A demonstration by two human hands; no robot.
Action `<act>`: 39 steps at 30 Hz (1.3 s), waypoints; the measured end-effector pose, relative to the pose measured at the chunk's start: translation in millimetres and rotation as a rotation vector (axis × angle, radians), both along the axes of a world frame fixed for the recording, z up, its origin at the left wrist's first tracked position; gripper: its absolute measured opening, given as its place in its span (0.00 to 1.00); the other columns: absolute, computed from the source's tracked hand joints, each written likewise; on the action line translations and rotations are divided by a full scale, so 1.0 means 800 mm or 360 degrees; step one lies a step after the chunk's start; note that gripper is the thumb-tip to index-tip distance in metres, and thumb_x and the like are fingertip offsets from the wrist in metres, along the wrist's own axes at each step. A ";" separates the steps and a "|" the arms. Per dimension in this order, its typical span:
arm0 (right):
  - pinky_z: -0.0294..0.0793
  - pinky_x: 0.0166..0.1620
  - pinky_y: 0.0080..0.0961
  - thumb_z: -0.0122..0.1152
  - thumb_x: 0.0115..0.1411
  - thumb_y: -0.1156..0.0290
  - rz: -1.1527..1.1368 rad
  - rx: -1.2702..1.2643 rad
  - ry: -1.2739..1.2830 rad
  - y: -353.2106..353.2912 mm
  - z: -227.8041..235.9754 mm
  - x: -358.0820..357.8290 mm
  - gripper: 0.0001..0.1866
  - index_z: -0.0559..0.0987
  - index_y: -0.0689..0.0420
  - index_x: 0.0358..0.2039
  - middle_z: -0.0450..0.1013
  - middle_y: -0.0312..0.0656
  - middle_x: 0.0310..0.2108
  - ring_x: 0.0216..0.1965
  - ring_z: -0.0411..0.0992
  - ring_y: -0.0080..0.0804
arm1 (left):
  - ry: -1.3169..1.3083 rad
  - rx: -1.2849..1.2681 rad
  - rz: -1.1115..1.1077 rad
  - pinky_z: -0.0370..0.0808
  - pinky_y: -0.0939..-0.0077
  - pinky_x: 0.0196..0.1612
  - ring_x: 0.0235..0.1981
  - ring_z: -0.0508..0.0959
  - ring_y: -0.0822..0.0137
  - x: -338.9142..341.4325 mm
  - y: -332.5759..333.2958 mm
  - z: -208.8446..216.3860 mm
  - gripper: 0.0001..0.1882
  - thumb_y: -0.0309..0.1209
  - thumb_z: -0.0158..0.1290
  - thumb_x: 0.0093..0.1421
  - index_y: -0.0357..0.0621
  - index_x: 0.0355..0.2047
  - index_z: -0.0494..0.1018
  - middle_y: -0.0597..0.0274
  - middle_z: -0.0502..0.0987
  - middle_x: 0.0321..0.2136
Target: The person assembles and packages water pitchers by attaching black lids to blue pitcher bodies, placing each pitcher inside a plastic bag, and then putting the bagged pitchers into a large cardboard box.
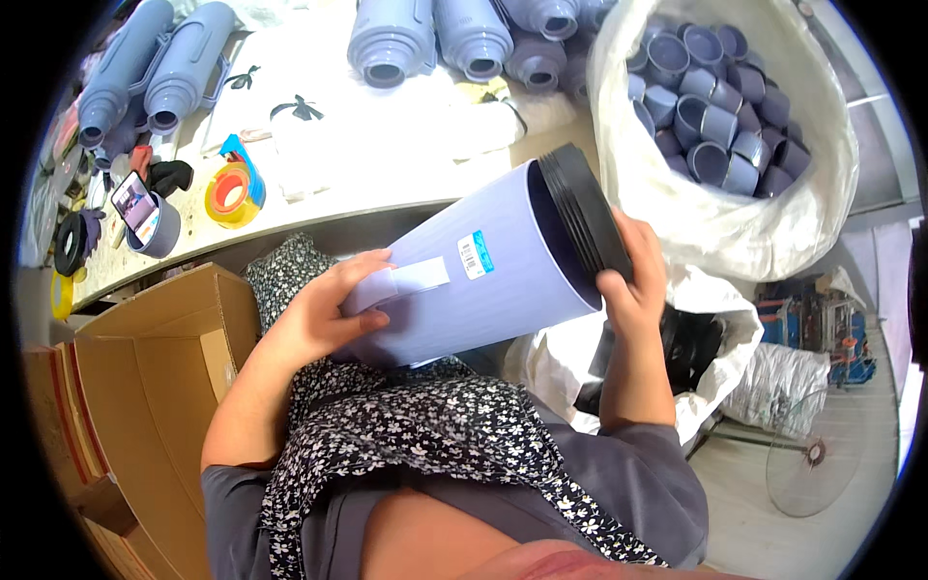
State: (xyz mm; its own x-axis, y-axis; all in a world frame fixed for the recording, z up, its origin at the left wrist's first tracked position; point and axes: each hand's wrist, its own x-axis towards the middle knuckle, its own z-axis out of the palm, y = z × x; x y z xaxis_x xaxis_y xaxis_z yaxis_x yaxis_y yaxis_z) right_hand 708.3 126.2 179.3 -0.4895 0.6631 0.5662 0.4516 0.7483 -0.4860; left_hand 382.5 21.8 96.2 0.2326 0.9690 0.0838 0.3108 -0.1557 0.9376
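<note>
A large lavender-blue flask body (483, 290) lies tilted across my lap, its wide mouth toward the right. My left hand (333, 304) wraps round its narrower left end, where a pale handle-like strip shows. With my right hand (633, 275) I grip a black ribbed base cap (585, 213), thumb on the near side. The cap sits askew at the wide mouth; its upper part meets the rim, and a dark gap shows below. A small blue-and-white label (476, 255) is stuck on the body.
Several blue flasks (391, 43) lie on the white table (319, 208). A white sack (619, 184) of lavender cups stands at the right, above another sack (720, 387) with black parts. Tape rolls (232, 196) and a phone (135, 205) are at the left, a cardboard box (155, 377) below.
</note>
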 end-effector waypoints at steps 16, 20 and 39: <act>0.65 0.39 0.26 0.51 0.57 0.58 -0.0004 -0.0051 -0.0087 -0.002 0.015 -0.020 0.25 0.72 0.64 0.49 0.67 0.47 0.34 0.34 0.67 0.37 | -0.0073 -0.0011 -0.0050 0.62 0.69 0.55 0.54 0.66 0.56 -0.010 0.032 -0.022 0.30 0.26 0.60 0.47 0.44 0.52 0.64 0.51 0.66 0.52; 0.64 0.39 0.25 0.51 0.57 0.58 0.0047 -0.0244 -0.0075 0.004 0.004 -0.020 0.24 0.72 0.63 0.49 0.66 0.44 0.31 0.33 0.65 0.35 | -0.0054 -0.0074 -0.0028 0.63 0.69 0.54 0.53 0.66 0.57 -0.007 0.033 -0.018 0.28 0.26 0.59 0.47 0.42 0.50 0.65 0.52 0.67 0.50; 0.64 0.37 0.24 0.54 0.55 0.65 0.0134 -0.0233 -0.0090 0.023 0.004 -0.028 0.21 0.73 0.62 0.48 0.66 0.43 0.30 0.32 0.65 0.35 | 0.0100 -0.0324 -0.0167 0.71 0.71 0.35 0.29 0.74 0.65 -0.003 0.026 0.010 0.16 0.32 0.60 0.49 0.40 0.36 0.70 0.56 0.75 0.28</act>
